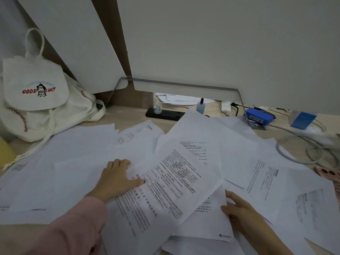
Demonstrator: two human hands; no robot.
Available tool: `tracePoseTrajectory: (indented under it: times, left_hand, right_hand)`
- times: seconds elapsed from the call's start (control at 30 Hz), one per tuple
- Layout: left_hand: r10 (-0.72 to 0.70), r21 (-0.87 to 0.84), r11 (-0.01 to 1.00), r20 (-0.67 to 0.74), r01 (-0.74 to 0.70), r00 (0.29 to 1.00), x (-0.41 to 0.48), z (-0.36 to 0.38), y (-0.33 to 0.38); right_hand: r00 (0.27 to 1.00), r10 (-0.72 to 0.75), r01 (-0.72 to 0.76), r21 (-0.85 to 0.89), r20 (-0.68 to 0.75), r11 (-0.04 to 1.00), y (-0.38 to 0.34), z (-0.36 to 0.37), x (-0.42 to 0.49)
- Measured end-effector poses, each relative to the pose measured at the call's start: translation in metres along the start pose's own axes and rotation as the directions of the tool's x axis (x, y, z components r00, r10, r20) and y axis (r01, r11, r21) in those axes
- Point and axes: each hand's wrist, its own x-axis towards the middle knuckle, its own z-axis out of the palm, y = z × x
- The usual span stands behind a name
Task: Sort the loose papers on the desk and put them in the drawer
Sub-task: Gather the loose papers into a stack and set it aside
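Gathering is the step in hand, I judge: the left hand [117,178] is pinching the near-left edge of a printed sheet [171,181], with the thumb lying on the print and the fingers reaching past the edge, seemingly under it. The right hand [241,210] is resting open, its fingers fairly straight and touching the right edge of a lower sheet [207,223] that is poking out from under the pinched one.

The loose papers [79,153] are lying spread over the desk [117,115] on every side of both hands, overlapping at all angles, and none are squared into a pile, so sorting is only beginning by my reading. The next move is calling for the pinched sheet to be lifted free without dragging those beneath. It then needs laying on its like, with edges levelled before anything is going into the drawer.

That drawer is not showing in this view, so I cannot tell whether it is open or what it is holding. Well beyond the left hand a white drawstring bag [36,92] is sitting with its flap down, hiding its contents. Beyond the right hand a power strip [165,114] is carrying plugs, and a blue box-like thing [259,116] is lying among cables [294,155].
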Motion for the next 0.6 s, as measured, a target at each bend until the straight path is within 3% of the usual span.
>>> tracePoseTrajectory:
  times: [0.1,0.17,0.27,0.4,0.5,0.6]
  left_hand:
    - [0.029,-0.012,1.0,0.015,-0.029,0.999,-0.001,-0.003,0.001]
    - [-0.002,-0.198,0.98,0.019,0.006,1.0,-0.006,-0.005,-0.001]
    - [-0.102,-0.501,0.862,-0.014,0.081,0.995,-0.018,-0.006,-0.003]
    - [-0.177,-0.649,0.748,0.006,0.138,0.984,-0.031,0.012,0.0]
    - [-0.125,-0.637,0.767,-0.027,0.08,0.992,-0.036,0.022,0.007]
    - [-0.008,-0.55,0.833,-0.124,-0.062,0.992,-0.043,0.023,0.011]
  right_hand:
    - [0.999,0.022,-0.022,0.006,0.039,1.0,0.0,0.001,0.001]
    - [0.997,0.047,-0.048,0.01,0.062,0.999,-0.001,0.004,0.001]
    - [0.995,0.075,-0.075,0.001,0.072,0.997,0.002,0.005,0.006]
    - [0.986,0.114,-0.113,-0.012,0.124,0.994,0.005,0.026,0.011]
    - [0.983,0.102,-0.124,0.143,0.152,0.982,0.007,0.033,0.017]
    - [0.992,0.071,-0.078,0.06,0.1,0.995,0.013,0.034,0.023]
